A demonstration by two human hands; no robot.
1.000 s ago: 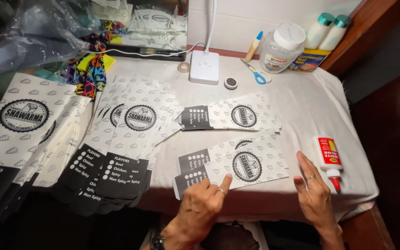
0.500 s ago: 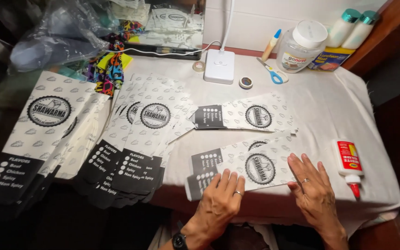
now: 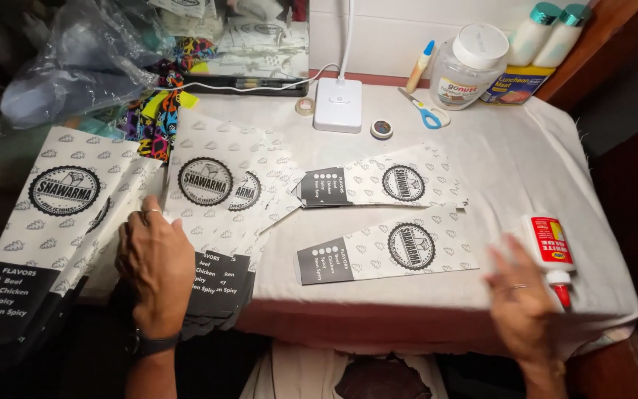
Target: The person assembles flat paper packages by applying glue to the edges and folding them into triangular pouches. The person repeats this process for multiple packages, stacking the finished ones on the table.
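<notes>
Partly blurred right hand (image 3: 520, 295)

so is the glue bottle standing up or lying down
Lying down: the glue bottle rests flat on the tablecloth, red cap toward the table's near edge.

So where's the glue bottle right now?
The glue bottle lies on the white tablecloth near the table's right edge, red nozzle toward the person, just beside the right hand and right of the nearest printed paper sheet.
</notes>
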